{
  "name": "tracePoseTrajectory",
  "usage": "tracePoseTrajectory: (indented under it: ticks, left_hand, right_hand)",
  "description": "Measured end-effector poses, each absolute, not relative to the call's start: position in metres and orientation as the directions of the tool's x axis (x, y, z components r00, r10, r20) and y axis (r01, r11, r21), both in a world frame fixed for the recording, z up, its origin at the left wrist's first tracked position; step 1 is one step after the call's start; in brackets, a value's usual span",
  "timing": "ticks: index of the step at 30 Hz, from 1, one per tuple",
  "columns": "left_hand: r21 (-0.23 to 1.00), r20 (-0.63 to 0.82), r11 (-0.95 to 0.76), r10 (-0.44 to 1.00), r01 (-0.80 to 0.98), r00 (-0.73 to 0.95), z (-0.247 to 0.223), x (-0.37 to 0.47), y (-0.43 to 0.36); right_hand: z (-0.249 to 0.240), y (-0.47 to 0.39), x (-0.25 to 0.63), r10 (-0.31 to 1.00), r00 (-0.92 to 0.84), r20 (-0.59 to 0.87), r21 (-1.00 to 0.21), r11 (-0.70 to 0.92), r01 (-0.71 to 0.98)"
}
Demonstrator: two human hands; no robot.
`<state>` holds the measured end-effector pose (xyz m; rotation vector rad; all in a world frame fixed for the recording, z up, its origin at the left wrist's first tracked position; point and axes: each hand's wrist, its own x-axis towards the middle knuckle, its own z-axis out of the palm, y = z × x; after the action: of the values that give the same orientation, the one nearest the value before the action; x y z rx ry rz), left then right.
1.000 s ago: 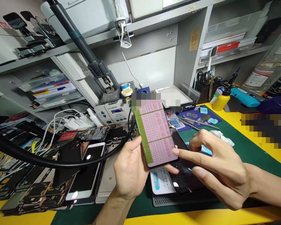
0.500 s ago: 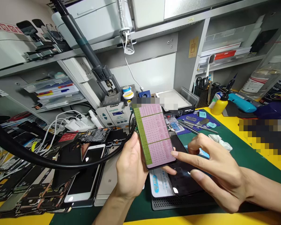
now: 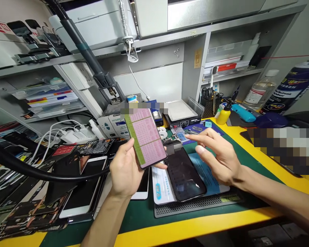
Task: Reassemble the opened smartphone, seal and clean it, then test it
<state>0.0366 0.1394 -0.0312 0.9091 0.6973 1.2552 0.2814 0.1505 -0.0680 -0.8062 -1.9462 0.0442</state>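
Observation:
A phone (image 3: 148, 137) with a lit pink and green table on its screen is tilted up in my left hand (image 3: 126, 171), whose thumb and fingers grip its edges. To its right, my right hand (image 3: 217, 156) hovers in the air, index finger and thumb apart, touching nothing. Below and between the hands, a black phone (image 3: 186, 176) lies on a white and blue sheet (image 3: 161, 188), over a dark perforated mat (image 3: 195, 206). A small circuit board (image 3: 171, 139) sits just behind the black phone.
Many phones and phone parts (image 3: 28, 202) are piled at the left, with a white-framed phone (image 3: 83, 187) among them. A black cable (image 3: 54, 175) arches over them. Behind stand a control box (image 3: 113, 125) and a flat device (image 3: 184, 120). At the right are a yellow bottle (image 3: 223, 116) and a clear bottle (image 3: 260, 91).
My right hand has drawn away from the lit screen, uncovering the black phone. The lit phone and my left hand sit further left in view, and the camera's view has shifted right.

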Motion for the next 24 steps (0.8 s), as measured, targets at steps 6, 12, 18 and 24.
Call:
tracePoseTrajectory:
  ticks: [6, 12, 18, 24]
  left_hand:
    - [0.882, 0.103, -0.042, 0.989, -0.469, 0.106, -0.029, 0.032, 0.143]
    - [0.887, 0.169, -0.129, 0.984, -0.443, 0.053, -0.028, 0.030, 0.143]
    - [0.866, 0.214, -0.166, 0.975, -0.472, 0.050, -0.030, 0.028, 0.141]
    - [0.848, 0.234, -0.176, 0.971, -0.500, 0.056, -0.030, 0.026, 0.140]
  right_hand:
    - [-0.055, 0.148, 0.277, 0.848, -0.277, 0.452, -0.461, 0.488, 0.741]
    - [-0.030, 0.121, 0.245, 0.924, -0.333, 0.189, -0.081, 0.352, 0.932]
    - [-0.020, 0.107, 0.207, 0.926, -0.356, 0.124, 0.066, 0.350, 0.934]
    - [-0.021, 0.107, 0.196, 0.950, -0.291, 0.113, 0.011, 0.292, 0.956]
